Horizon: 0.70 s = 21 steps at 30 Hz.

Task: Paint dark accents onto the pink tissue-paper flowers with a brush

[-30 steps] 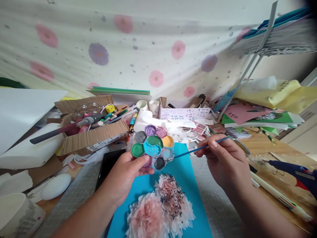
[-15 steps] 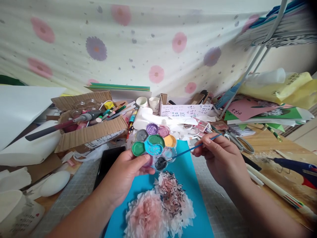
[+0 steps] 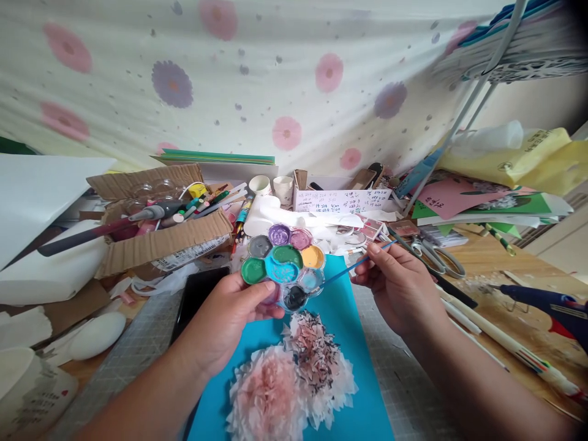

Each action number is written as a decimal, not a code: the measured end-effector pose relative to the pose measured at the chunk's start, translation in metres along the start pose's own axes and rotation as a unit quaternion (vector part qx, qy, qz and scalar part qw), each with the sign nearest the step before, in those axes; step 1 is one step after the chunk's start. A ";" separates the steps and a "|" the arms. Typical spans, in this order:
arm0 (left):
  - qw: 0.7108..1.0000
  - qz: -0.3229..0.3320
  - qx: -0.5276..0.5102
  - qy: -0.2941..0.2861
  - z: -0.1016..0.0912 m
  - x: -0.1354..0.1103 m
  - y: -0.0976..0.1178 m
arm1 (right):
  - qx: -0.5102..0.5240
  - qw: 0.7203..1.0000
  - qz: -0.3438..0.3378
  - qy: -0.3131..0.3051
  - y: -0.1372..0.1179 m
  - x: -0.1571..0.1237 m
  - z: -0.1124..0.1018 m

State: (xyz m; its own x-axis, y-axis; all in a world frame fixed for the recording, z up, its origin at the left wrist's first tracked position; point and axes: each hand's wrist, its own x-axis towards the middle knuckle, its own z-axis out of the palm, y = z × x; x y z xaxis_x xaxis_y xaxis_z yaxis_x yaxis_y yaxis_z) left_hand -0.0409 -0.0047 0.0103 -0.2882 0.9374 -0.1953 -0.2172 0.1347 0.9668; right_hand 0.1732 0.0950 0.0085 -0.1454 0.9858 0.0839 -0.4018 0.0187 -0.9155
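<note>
My left hand [image 3: 229,321] is closed around the lower edge of a round flower-shaped paint palette [image 3: 283,263], with wells of green, blue, purple, pink, yellow and black, held above the table. My right hand [image 3: 399,286] pinches a thin blue paintbrush [image 3: 353,267], whose tip reaches into the black well at the palette's lower right. Below the palette, two pink tissue-paper flowers [image 3: 294,383] lie on a blue sheet of paper [image 3: 356,398]; the right flower carries dark flecks.
A cardboard box [image 3: 160,236] full of pens and tools stands at the back left. A black phone [image 3: 195,300] lies by the blue sheet. Scissors [image 3: 432,257], a blue glue gun [image 3: 546,303] and a pen [image 3: 514,352] lie right. Paper cups [image 3: 275,187] and stacked paper crowd the back.
The view has shifted a little. The palette stays in my left hand while my right hand has moved the brush tip leftward into the black well.
</note>
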 end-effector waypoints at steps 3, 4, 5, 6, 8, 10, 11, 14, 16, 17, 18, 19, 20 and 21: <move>1.000 -0.002 0.006 -0.002 0.000 -0.001 0.000 | 0.001 1.000 -0.009 0.005 0.001 0.001 0.000; 1.000 -0.003 0.007 -0.002 0.000 -0.001 0.000 | 0.000 1.000 -0.013 0.005 0.001 0.002 -0.001; 1.000 -0.004 0.009 -0.002 0.000 -0.001 0.000 | 0.000 1.000 -0.018 0.006 0.001 0.002 -0.001; 1.000 -0.005 0.010 -0.002 0.000 -0.001 0.000 | -0.002 1.000 -0.023 0.006 0.002 0.002 -0.002; 1.000 -0.008 0.012 -0.002 0.000 -0.001 0.000 | -0.004 0.999 -0.031 0.006 0.003 0.003 -0.002; 1.000 -0.008 0.013 0.000 -0.001 -0.001 0.000 | -0.007 0.999 -0.037 0.004 0.004 0.002 -0.003; 1.000 -0.008 0.013 0.002 -0.001 -0.001 0.000 | -0.009 0.999 -0.040 0.003 0.004 0.002 -0.003; 1.000 -0.006 0.011 0.009 -0.001 0.001 0.000 | -0.009 0.999 -0.047 0.003 0.004 0.002 -0.003; 1.000 -0.006 0.010 0.014 -0.001 0.001 0.000 | -0.006 0.999 -0.052 0.007 0.003 0.002 -0.003; 1.000 -0.006 0.009 0.015 -0.001 0.002 0.000 | -0.004 0.999 -0.054 0.009 0.001 0.002 -0.003; 1.000 -0.006 0.008 0.016 -0.001 0.002 0.000 | 0.000 0.998 -0.055 0.010 0.000 0.003 -0.003; 1.000 -0.005 0.006 0.017 -0.001 0.002 0.000 | 0.004 0.998 -0.056 0.011 -0.001 0.003 -0.003; 1.000 -0.004 0.005 0.017 -0.002 0.002 0.000 | 0.010 0.998 -0.057 0.010 -0.002 0.003 -0.003; 1.000 -0.003 0.003 0.017 -0.002 0.002 0.000 | 0.015 0.998 -0.058 0.009 -0.003 0.003 -0.003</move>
State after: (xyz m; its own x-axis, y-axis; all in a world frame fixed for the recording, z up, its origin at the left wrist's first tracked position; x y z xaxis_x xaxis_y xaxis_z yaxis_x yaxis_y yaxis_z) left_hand -0.0433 -0.0038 0.0092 -0.3178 0.9254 -0.2064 -0.2137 0.1422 0.9665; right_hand 0.1766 0.0986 0.0098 -0.0803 0.9801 0.1815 -0.4415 0.1283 -0.8880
